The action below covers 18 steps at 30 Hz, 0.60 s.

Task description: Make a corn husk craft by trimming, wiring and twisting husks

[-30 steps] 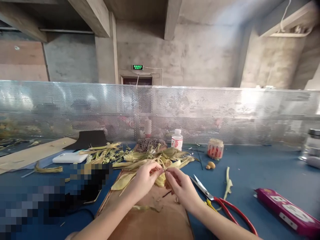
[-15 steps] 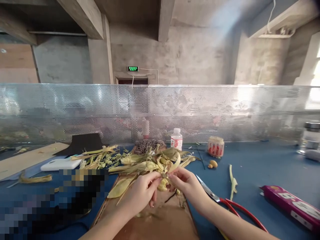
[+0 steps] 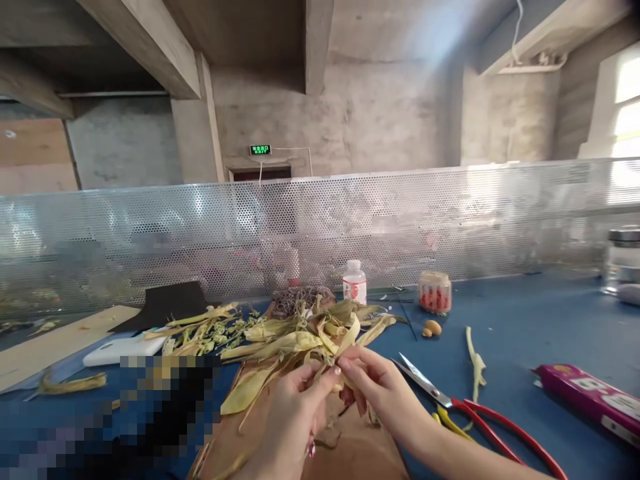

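Pale yellow-green dried husk strips [image 3: 300, 340] lie heaped over the far part of a brown cardboard piece [image 3: 360, 450]. My left hand [image 3: 305, 397] and my right hand [image 3: 373, 380] meet at the near side of this heap, thumbs and fingertips pinched together on a husk strip. Exactly where each fingertip grips is partly hidden by the fingers. To the right of my right hand lie red-handled scissors [image 3: 440, 397], blades parted and pointing away from me. Beside their handles is a yellow-handled tool [image 3: 453, 425], mostly covered.
A tangle of thin wire [image 3: 303, 300], a white bottle [image 3: 355, 283] and a jar with red contents [image 3: 435, 292] stand behind the heap. On the right are a purple packet [image 3: 590, 400] and a clear bottle [image 3: 623, 263]. A white case [image 3: 125, 348] lies left. A perforated metal screen [image 3: 330, 233] borders the table.
My left hand has turned and moved in closer to my right hand, its thumb now against the right fingertips. The camera view has tilted and shifted slightly.
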Available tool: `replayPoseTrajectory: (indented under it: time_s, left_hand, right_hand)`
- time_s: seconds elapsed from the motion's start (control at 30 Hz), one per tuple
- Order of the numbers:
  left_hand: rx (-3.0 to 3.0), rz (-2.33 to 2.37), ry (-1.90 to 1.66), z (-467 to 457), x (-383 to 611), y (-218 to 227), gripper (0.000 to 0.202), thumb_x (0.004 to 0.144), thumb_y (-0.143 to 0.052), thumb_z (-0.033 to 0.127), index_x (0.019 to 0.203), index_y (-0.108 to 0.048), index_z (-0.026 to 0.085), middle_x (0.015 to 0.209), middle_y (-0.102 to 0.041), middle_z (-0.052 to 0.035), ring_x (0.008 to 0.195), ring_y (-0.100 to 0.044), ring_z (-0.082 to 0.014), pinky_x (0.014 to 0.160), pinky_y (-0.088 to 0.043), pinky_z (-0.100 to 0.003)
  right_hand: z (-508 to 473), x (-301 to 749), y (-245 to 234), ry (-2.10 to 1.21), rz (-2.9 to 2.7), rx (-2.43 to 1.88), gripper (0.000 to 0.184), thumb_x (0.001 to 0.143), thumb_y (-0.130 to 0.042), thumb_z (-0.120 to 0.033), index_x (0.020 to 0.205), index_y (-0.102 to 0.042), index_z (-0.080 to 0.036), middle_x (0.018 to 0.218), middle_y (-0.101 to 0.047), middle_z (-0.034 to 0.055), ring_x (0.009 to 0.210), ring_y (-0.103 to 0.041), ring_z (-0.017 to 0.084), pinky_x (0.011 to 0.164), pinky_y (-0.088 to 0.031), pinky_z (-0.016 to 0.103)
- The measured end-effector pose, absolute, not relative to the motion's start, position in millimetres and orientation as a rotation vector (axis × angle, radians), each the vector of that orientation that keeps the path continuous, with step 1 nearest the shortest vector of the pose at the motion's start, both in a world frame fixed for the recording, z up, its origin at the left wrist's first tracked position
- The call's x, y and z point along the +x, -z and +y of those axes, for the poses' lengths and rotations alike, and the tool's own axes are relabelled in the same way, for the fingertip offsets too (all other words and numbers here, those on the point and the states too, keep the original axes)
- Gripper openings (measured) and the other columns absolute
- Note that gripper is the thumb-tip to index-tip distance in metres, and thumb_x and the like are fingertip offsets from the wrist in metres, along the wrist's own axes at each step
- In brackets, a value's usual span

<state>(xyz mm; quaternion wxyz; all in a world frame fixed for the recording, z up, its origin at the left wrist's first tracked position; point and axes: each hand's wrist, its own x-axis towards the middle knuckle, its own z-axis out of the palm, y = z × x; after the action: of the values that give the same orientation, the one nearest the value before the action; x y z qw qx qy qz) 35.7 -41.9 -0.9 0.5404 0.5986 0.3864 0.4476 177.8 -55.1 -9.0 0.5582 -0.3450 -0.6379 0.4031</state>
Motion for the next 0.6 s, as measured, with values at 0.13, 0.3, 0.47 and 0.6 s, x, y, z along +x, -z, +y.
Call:
replayPoseTrajectory:
  time_s: [0.13, 0.3, 0.47, 0.6]
  left_hand:
    - [1.526, 0.948, -1.044, -42, 32, 0, 0.039, 0.074, -0.057, 0.053, 0.084, -0.060, 0.016, 0.037, -0.028, 0.0093, 0.033, -0.022, -0.0054, 0.035, -0.013, -0.020]
    - [1.716, 0.981, -0.942, -45, 29, -4, 0.044, 0.080, -0.048, 0.055, 0.101, -0.057, 0.017, 0.038, -0.029, 0.0096, 0.033, -0.024, -0.0068, 0.034, -0.018, -0.019]
    - [1.777, 0.955, -0.839, -48, 30, -9, 0.041, 0.082, -0.042, 0.055, 0.096, -0.056, 0.018, 0.037, -0.030, 0.0097, 0.033, -0.024, -0.0072, 0.035, -0.019, -0.019]
    - [1.736, 0.945, -0.760, -47, 29, -11, 0.039, 0.081, -0.044, 0.055, 0.091, -0.055, 0.019, 0.038, -0.029, 0.0101, 0.033, -0.023, -0.0071, 0.034, -0.015, -0.020]
  right_hand:
    - [-53, 179, 9, -0.877, -1.488, -0.797, 0.029, 0.081, -0.056, -0.045, 0.087, -0.063, -0.017, 0.075, -0.061, 0.0017, 0.071, -0.055, 0.014, 0.067, -0.045, 0.025]
    - [-53, 181, 4, -1.068, -1.336, -0.744, 0.031, 0.074, -0.065, -0.043, 0.090, -0.065, -0.017, 0.086, -0.066, 0.0041, 0.085, -0.058, 0.019, 0.084, -0.043, 0.033]
    - [-57, 182, 2, -1.123, -1.272, -0.734, 0.030, 0.072, -0.068, -0.040, 0.090, -0.067, -0.017, 0.087, -0.067, 0.0040, 0.086, -0.059, 0.019, 0.084, -0.043, 0.032]
    - [-58, 183, 2, -1.142, -1.233, -0.707, 0.032, 0.072, -0.067, -0.040, 0.093, -0.068, -0.016, 0.089, -0.068, 0.0058, 0.086, -0.059, 0.021, 0.083, -0.043, 0.033]
